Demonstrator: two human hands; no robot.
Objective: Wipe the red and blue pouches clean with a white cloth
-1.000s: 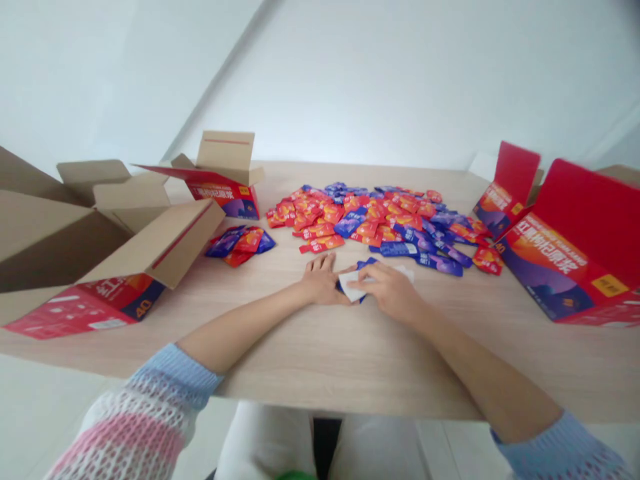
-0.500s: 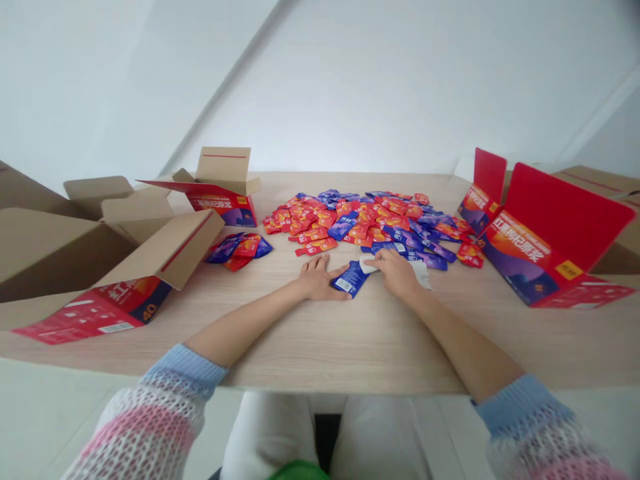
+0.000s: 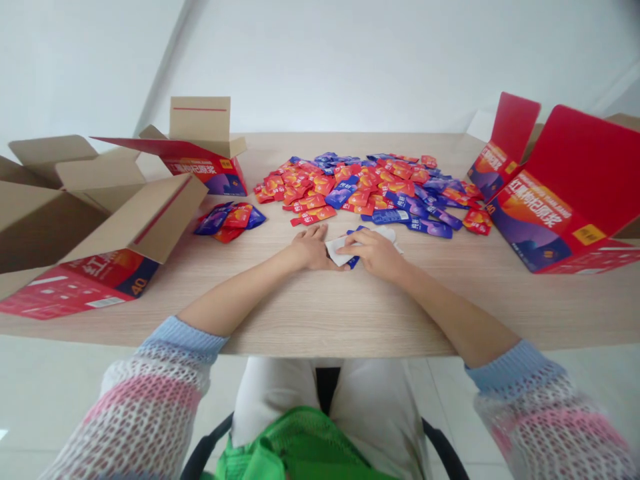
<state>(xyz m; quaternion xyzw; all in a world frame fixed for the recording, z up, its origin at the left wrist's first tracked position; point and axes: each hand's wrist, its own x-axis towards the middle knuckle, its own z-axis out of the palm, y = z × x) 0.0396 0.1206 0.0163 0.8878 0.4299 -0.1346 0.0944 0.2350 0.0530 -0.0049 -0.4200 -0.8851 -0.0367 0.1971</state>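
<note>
A blue sachet (image 3: 355, 262) lies flat on the table between my hands, mostly covered. My left hand (image 3: 311, 249) rests on the table with its fingers spread, its thumb side against the sachet's left edge. My right hand (image 3: 376, 255) has a white tissue (image 3: 338, 252) pressed under its fingers, over the sachet. Part of the tissue trails out behind the right hand. Just beyond my hands spreads a heap of red sachets (image 3: 313, 216) and blue sachets (image 3: 343, 192).
To the left, a small pile of sachets (image 3: 234, 221) sits beside a large open carton (image 3: 115, 273). Another open carton (image 3: 200, 170) stands behind it. Open red cartons (image 3: 533, 220) stand on the right. The table's front edge (image 3: 340, 356) runs close to me.
My right hand has slid the tissue leftward across the blue sachet, up to my left hand, covering more of the sachet. The camera view has tipped downward.
</note>
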